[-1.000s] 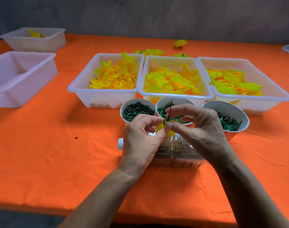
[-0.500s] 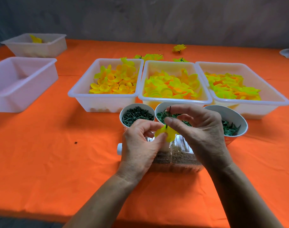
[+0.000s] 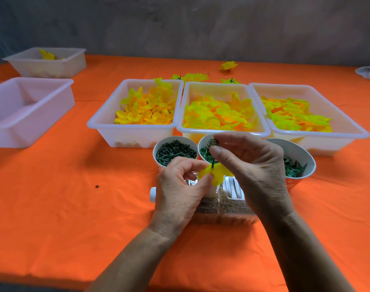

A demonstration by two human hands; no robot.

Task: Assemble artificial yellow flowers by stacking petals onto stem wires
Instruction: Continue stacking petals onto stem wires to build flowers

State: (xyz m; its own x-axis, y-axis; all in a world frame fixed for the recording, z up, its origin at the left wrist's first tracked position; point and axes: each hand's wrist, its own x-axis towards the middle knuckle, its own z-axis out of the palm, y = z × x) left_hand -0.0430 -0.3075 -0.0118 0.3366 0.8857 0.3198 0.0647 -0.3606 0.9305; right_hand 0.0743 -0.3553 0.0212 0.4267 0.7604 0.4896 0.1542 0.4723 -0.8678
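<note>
Pinching a yellow petal (image 3: pixel 214 173) between thumb and curled fingers, the left hand (image 3: pixel 179 190) forms the lower grip; a short dark stem wire (image 3: pixel 213 163) stands up through the petal's middle, just above that grip. The right hand (image 3: pixel 253 171) sits immediately right of it, fingers curled, thumb and forefinger raised above the wire and apparently pinching a small green ring (image 3: pixel 214 142), though the contact is partly hidden. Directly beyond the grip stand three white cups on the orange tabletop (image 3: pixel 74 207): the left cup (image 3: pixel 175 153) holds dark green pins, the middle cup (image 3: pixel 205 151) holds green rings, the right cup (image 3: pixel 295 163) holds green leaf-like pieces and is partly covered by the right hand. Beneath both hands lies a clear plastic box (image 3: pixel 232 199) with brownish contents. Farther beyond the grip, three white trays sit side by side, each with yellow-orange petals: left tray (image 3: pixel 108 125), centre tray (image 3: pixel 219 86), right tray (image 3: pixel 348 127). Behind those trays lie several finished flowers (image 3: pixel 228 65). Well to the left of the grip are two more white bins (image 3: pixel 32 123), the far one containing a yellow piece.
</note>
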